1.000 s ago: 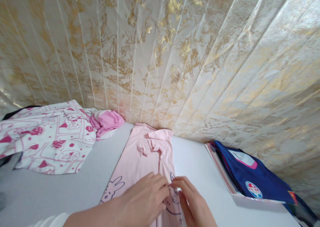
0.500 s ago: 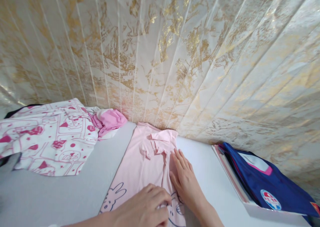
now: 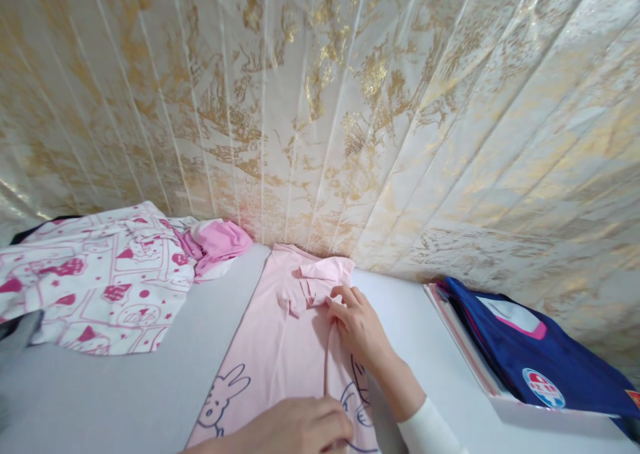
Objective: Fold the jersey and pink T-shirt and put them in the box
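A pale pink shirt (image 3: 285,334) with a drawn rabbit lies lengthwise on the grey-white table (image 3: 125,394), its far end touching the wall. My right hand (image 3: 357,324) rests on its far part, fingers pinched on the folded sleeve near the collar. At the bottom edge my left hand (image 3: 300,427) presses on the near part of the shirt, fingers curled on the fabric beside the dark outline print.
A white garment with pink cartoon prints (image 3: 95,281) and a bright pink cloth (image 3: 217,241) lie at the left. A stack of folded clothes topped by a navy shirt (image 3: 520,354) sits at the right. The gold-patterned wall (image 3: 320,107) stands directly behind.
My right hand slid away from me along the shirt's right side to the sleeve near the collar. My left hand drew back toward the bottom edge.
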Demonstrator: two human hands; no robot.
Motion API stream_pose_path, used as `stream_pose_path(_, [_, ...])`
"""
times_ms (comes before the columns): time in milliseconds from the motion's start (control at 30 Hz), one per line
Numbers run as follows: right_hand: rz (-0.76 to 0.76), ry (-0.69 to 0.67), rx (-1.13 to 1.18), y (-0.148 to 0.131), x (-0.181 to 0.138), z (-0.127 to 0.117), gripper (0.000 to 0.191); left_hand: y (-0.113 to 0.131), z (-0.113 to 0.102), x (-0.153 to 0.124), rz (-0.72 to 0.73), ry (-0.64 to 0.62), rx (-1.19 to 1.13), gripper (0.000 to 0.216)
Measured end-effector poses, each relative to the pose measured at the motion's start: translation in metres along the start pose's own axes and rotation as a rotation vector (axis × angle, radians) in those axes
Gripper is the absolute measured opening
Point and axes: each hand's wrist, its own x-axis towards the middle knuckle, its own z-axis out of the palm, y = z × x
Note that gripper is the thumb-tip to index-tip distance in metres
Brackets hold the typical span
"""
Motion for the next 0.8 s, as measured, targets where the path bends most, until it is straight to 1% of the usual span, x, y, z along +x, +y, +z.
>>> stream_pose_path(100, [-0.021,0.028,0.007,0.003,0.004,0.004,0.024,-0.003,-0.012,0.01,0.077,-0.031,0.264,0.008])
stream_pose_path(167, [-0.053,0.033,0.018,0.005,0.005,0.004,0.023,-0.003,-0.019,0.015,0.102,-0.053,0.366,0.007])
stream_pose_path(267, [-0.063,0.027,0.007,0.008,0.003,0.003,0.023,-0.003,-0.022,0.021,0.093,-0.057,0.395,0.004])
stream_pose_path(367, [-0.034,0.032,0.005,0.009,0.002,0.003,0.026,-0.006,-0.016,0.023,0.077,-0.076,0.355,0.005])
stream_pose_path(433, [-0.019,0.041,0.031,0.008,0.002,0.004,0.027,-0.007,-0.01,0.023,0.035,-0.046,0.292,0.003])
stream_pose_path(500, [0.0,0.049,0.066,0.008,0.0,0.007,0.027,-0.008,-0.006,0.021,-0.076,0.019,0.21,0.007])
stream_pose_path(567, [0.039,0.06,0.103,0.008,-0.002,0.009,0.025,-0.008,-0.007,0.02,-0.244,0.063,0.104,0.009])
stream_pose_path(700, [0.125,0.079,0.242,0.011,-0.006,0.01,0.025,-0.011,-0.016,0.019,-0.556,0.083,-0.105,0.019])
stream_pose_path(800, [0.164,0.09,0.351,0.012,-0.006,0.005,0.025,-0.027,-0.022,0.025,-0.698,0.087,-0.123,0.022])
